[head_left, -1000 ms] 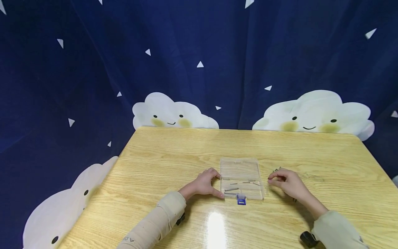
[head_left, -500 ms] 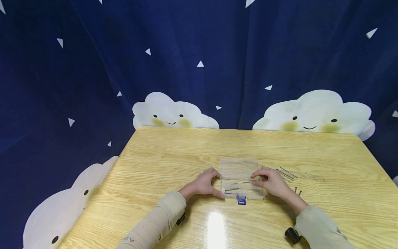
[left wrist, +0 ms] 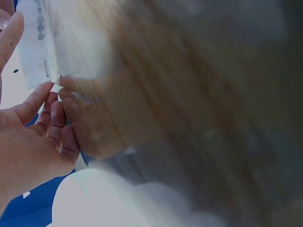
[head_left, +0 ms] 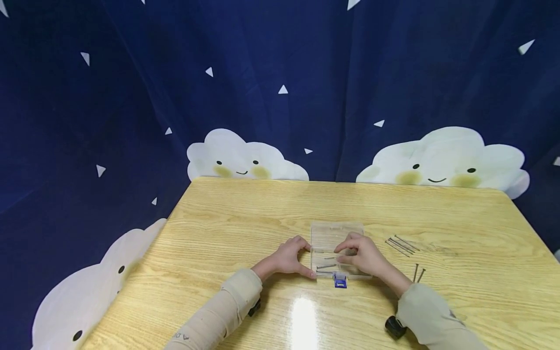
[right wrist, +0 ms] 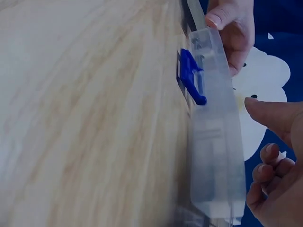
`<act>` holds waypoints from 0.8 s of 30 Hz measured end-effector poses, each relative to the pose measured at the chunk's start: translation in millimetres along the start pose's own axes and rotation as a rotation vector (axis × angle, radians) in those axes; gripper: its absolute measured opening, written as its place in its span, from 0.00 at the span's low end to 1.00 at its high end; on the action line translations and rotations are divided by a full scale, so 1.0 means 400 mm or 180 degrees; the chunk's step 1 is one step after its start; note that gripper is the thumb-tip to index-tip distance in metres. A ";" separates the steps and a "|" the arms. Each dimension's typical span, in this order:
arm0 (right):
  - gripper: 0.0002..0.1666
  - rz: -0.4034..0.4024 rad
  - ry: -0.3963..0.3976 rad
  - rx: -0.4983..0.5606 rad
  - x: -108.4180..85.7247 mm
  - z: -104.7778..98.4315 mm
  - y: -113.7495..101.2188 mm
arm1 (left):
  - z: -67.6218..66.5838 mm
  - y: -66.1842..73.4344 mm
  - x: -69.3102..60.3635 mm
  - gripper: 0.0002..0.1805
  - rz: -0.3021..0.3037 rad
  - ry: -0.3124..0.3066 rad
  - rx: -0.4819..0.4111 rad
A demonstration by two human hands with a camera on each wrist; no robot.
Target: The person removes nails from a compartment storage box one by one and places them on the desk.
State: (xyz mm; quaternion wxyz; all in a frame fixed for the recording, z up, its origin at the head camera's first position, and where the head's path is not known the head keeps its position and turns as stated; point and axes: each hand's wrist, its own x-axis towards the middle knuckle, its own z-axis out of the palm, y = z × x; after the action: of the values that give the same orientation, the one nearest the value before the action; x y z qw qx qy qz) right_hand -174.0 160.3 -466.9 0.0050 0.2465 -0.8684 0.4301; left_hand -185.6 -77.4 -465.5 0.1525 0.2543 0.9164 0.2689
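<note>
A clear plastic box [head_left: 337, 233] lies open on the table, lid tilted back, with several nails [head_left: 326, 266] in its compartments and a blue latch [head_left: 340, 282] at the front. My left hand [head_left: 287, 256] holds the box's left side, thumb by the front corner and index finger farther back. Over the right half of the box is my right hand [head_left: 365, 255], thumb and index tips apart near the middle compartments. In the right wrist view the thumb of the right hand [right wrist: 284, 156] is extended beside the box [right wrist: 215, 142], other fingers bent; no nail shows between them.
Several long nails [head_left: 400, 246] lie on the wooden table [head_left: 245, 209] to the right of the box. Two more nails [head_left: 417, 273] lie nearer, beside my right forearm. A dark blue curtain [head_left: 280, 58] with clouds hangs behind the table.
My right hand has moved left from beside the box to above its compartments, uncovering the nails on the table to the right. The left hand and the box have stayed in place.
</note>
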 end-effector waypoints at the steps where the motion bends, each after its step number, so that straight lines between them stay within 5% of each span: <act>1: 0.09 -0.0031 -0.0032 0.0015 0.002 0.004 0.000 | 0.000 0.000 0.000 0.34 -0.0001 0.0007 0.0007; 24: 0.08 -0.0772 -0.0212 -0.0716 0.032 0.076 -0.025 | 0.001 -0.006 0.003 0.33 0.0034 0.0004 -0.0038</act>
State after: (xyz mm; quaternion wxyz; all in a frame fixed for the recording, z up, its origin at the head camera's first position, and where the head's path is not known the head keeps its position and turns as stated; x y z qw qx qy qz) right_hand -174.7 127.1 -476.0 0.0557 0.3615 -0.8747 0.3181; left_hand -187.4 -78.2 -467.4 0.1520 0.2581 0.9135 0.2753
